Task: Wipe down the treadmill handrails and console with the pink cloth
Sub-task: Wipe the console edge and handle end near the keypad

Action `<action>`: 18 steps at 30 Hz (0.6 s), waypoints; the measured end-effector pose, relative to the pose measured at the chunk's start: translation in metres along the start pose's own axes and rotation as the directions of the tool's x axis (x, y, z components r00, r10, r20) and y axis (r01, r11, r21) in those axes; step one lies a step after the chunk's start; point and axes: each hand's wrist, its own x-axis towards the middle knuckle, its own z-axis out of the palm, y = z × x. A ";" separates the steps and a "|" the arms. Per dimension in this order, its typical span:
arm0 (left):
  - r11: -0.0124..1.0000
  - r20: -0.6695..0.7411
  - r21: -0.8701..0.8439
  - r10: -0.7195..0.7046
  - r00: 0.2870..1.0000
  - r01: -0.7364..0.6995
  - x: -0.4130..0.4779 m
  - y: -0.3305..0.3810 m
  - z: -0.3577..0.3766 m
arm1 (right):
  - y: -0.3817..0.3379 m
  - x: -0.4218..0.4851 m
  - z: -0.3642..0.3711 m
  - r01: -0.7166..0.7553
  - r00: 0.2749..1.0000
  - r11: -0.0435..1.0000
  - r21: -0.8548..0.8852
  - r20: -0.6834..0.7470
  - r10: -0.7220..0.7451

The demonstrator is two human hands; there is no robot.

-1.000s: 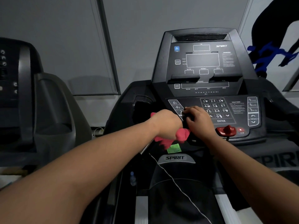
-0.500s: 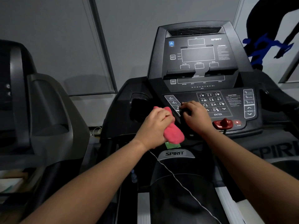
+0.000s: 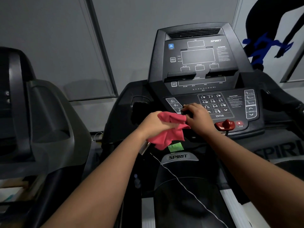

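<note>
The black treadmill console (image 3: 197,56) stands ahead, with its keypad panel (image 3: 215,104) just below the dark screens. My left hand (image 3: 153,124) grips the pink cloth (image 3: 169,135) at the left front edge of the panel; the cloth hangs loosely below my fingers. My right hand (image 3: 199,119) sits beside it, fingers curled round a dark grip at the front of the keypad, touching the cloth's upper edge. The right handrail (image 3: 283,102) runs off to the right, dark and partly cut off.
A red safety key (image 3: 224,125) and a stop button (image 3: 239,123) lie right of my right hand. A cup recess (image 3: 139,109) is left of the panel. A green tag (image 3: 175,147) and a white cord (image 3: 181,180) hang below. Another machine (image 3: 41,120) stands close on the left.
The cloth, bunched tightly in my left hand before, now hangs open and loose below it. My left hand has turned at the panel's left edge. My right hand keeps its hold.
</note>
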 end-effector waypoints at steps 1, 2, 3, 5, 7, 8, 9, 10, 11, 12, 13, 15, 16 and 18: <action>0.994 0.077 -0.106 -0.007 0.997 0.016 0.001 -0.001 -0.002 | 0.000 0.000 0.001 0.001 1.000 1.000 -0.004 -0.001 -0.001; 0.979 0.146 -0.194 -0.032 0.989 0.061 0.001 -0.002 -0.004 | 0.000 0.000 0.001 0.002 1.000 1.000 -0.009 0.000 -0.002; 0.960 0.208 -0.251 -0.069 0.976 0.122 0.002 -0.004 -0.006 | 0.000 0.001 0.002 0.004 1.000 1.000 -0.010 -0.002 -0.004; 0.923 0.291 -0.309 -0.138 0.947 0.230 0.004 -0.009 -0.010 | 0.000 0.001 0.002 0.006 1.000 1.000 -0.013 -0.009 -0.006; 0.897 0.312 -0.342 -0.174 0.934 0.281 0.005 -0.013 -0.011 | 0.000 0.001 0.002 0.002 1.000 1.000 -0.012 -0.012 -0.002; 0.893 0.295 -0.350 -0.183 0.938 0.284 0.005 -0.015 -0.010 | 0.000 0.001 0.002 -0.003 1.000 1.000 -0.008 -0.015 0.002; 0.907 0.254 -0.327 -0.186 0.949 0.265 0.005 -0.016 -0.009 | 0.000 0.002 0.002 -0.009 1.000 1.000 -0.001 -0.021 0.009; 0.933 0.188 -0.278 -0.182 0.965 0.230 0.004 -0.017 -0.008 | 0.000 0.002 0.001 -0.012 1.000 1.000 0.005 -0.026 0.012; 0.959 0.103 -0.212 -0.168 0.980 0.186 0.001 -0.016 -0.006 | 0.000 0.003 0.001 -0.014 0.999 1.000 0.011 -0.028 0.015; 0.977 0.008 -0.150 -0.153 0.988 0.152 -0.002 -0.016 -0.003 | -0.001 0.004 0.000 -0.014 0.999 1.000 0.012 -0.030 0.014; 0.988 -0.081 -0.094 -0.133 0.988 0.125 -0.004 -0.016 -0.001 | -0.001 0.004 -0.001 -0.013 0.999 1.000 0.012 -0.030 0.013; 0.996 -0.218 0.021 -0.076 0.973 0.083 -0.012 -0.017 0.006 | -0.001 0.005 -0.001 -0.017 1.000 1.000 -0.002 -0.025 0.017; 0.993 -0.282 0.084 -0.054 0.958 0.081 -0.015 -0.018 0.010 | -0.001 0.005 -0.001 -0.019 1.000 1.000 -0.015 -0.020 0.019; 0.962 -0.412 0.233 -0.035 0.910 0.143 -0.021 -0.020 0.019 | -0.002 0.003 0.000 -0.017 1.000 0.999 -0.035 -0.012 0.017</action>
